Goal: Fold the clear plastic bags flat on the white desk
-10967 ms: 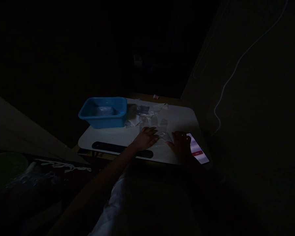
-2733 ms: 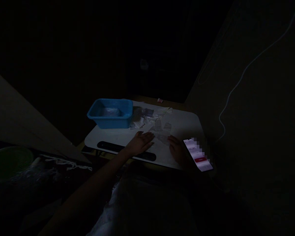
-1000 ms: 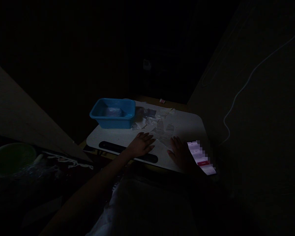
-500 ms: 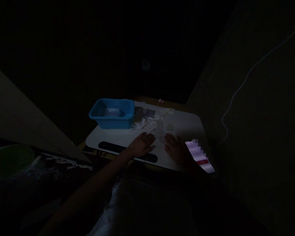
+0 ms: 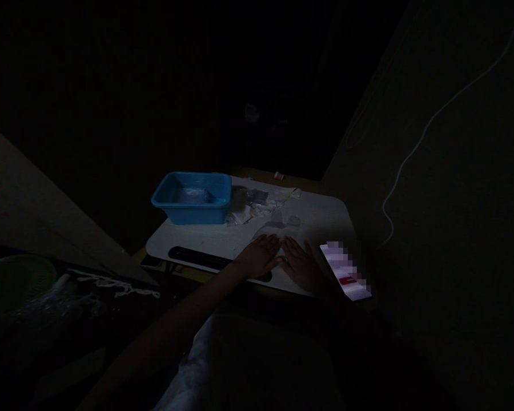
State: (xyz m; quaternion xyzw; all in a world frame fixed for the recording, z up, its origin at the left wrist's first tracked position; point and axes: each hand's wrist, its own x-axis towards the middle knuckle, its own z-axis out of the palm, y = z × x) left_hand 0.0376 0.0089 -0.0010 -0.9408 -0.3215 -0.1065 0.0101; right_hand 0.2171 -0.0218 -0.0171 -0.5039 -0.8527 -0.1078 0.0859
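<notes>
In the head view, my left hand point(image 5: 260, 255) lies flat, palm down, with fingers stretched out on a clear plastic bag point(image 5: 278, 225). My right hand point(image 5: 298, 264) rests flat beside it, fingers spread, over the bag's near part. The fingertips of both hands are close together. The bag is thin and see-through, lying on a small white table point(image 5: 325, 214). Its near edge is hidden under the hands. Behind it, more crumpled plastic bags point(image 5: 257, 200) lie in a loose heap.
A blue basin point(image 5: 199, 214) with clear plastic inside stands at the table's left. A lit phone point(image 5: 346, 274) lies at the right edge. A white cable point(image 5: 432, 117) hangs along the right wall. A green basket point(image 5: 19, 285) sits low at the left. The room is dark.
My left hand has slid right, toward my right hand, and the gap between them has closed. The clear bag now lies flatter and wider. The view has shifted slightly.
</notes>
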